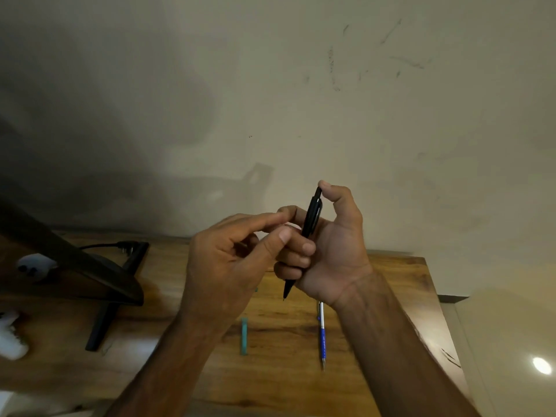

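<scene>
Black pen [311, 218] stands nearly upright above the table [391, 281], tip down, gripped by the right hand [331, 251]: its fingers curl round the barrel and the thumb rests on the top button. The left hand [222, 260] holds nothing; its fingers are loosely extended, tips just beside the barrel. A blue pen [322, 335] and a teal strip [244, 335] lie on the table below.

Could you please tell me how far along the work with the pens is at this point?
Done: the black pen is off the table, its tip showing below the fist. In hand: the right hand grips it upright, thumb on the top button; the left hand is close beside it, apparently holding nothing. Left: the blue pen and a teal piece lie untouched on the wooden table.
</scene>
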